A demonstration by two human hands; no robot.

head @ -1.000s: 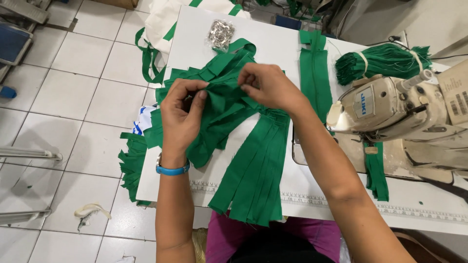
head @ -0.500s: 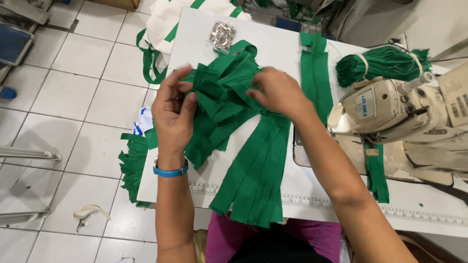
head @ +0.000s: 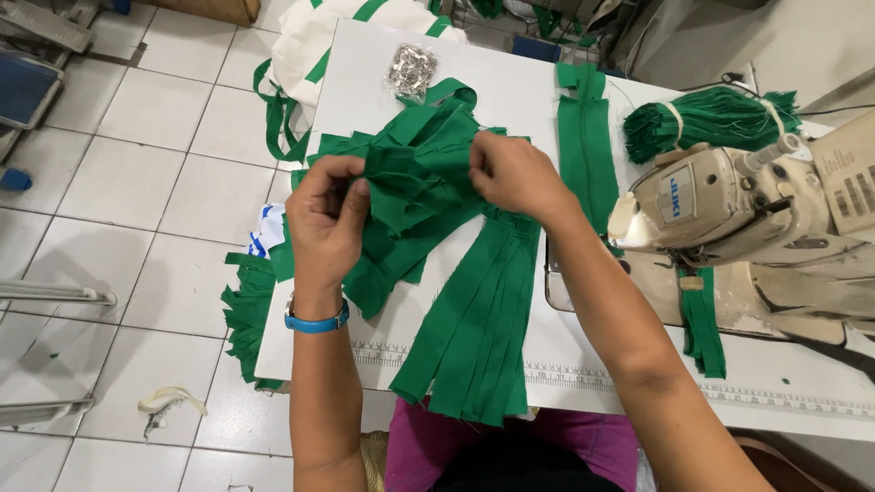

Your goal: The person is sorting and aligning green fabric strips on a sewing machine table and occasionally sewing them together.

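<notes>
My left hand (head: 326, 217), with a blue band at the wrist, pinches one end of a folded green fabric strip (head: 415, 178) above the white table (head: 519, 91). My right hand (head: 512, 173) grips the other end of the same piece. Under the hands lies a heap of more green strips (head: 392, 255). A flat fan of long green strips (head: 478, 337) spreads from below my right hand to the table's near edge.
A cream sewing machine (head: 729, 205) stands at the right. A tied bundle of green straps (head: 706, 118) lies behind it. A long green band (head: 583, 137) runs beside it. A clear bag of metal parts (head: 412, 70) sits at the far side. White and green bags (head: 310, 55) hang off the far left corner.
Both hands have shifted slightly and reworked their hold on the green strip, my left hand turning palm-in over its end. The piles on the table stay put.
</notes>
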